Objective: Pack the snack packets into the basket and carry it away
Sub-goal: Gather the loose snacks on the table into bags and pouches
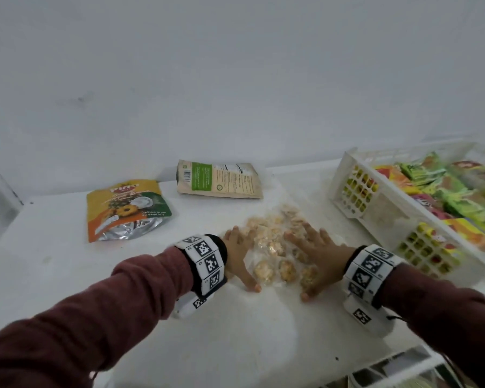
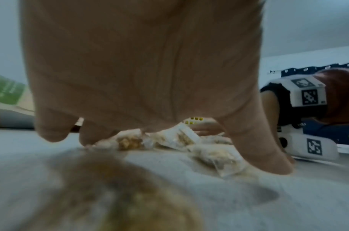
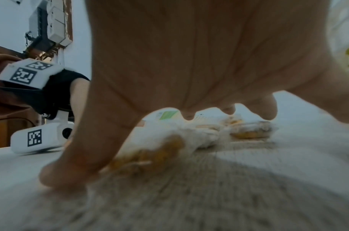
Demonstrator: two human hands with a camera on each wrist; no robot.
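Clear plastic packets: a loose heap of small see-through snack packets point(image 1: 275, 247) with pale golden pieces inside lies mid-table on the white table point(image 1: 221, 331); roughly a dozen, exact count unclear through blur.
Left hand: left hand point(image 1: 240, 257) rests at the heap's left edge, fingers spread and straight, thumb tip on the table near the closest packets; nothing is clamped.
Right hand: right hand point(image 1: 318, 257) lies over the heap's right side, fingers splayed and pressing on packets, thumb tip down on the table; no closed grasp shows.
Wrist views: both show a spread palm arched over the packets point(image 2: 169, 140) point(image 3: 189, 137), fingertips touching them.
Pouches: two larger ones lie farther back, well apart from the heap. One orange pouch point(image 1: 126, 210) at left shows pineapple rings, a name starting "Pin", and a silver bottom. One beige pouch point(image 1: 219, 179) shows its back: green panel, barcode, small unreadable print.
Basket: one white lattice basket point(image 1: 356, 175) stands at right, near the heap, holding many green, yellow, orange and red wrappers point(image 1: 445, 191).
Wristbands: one marker band point(image 1: 205, 261) on each wrist.
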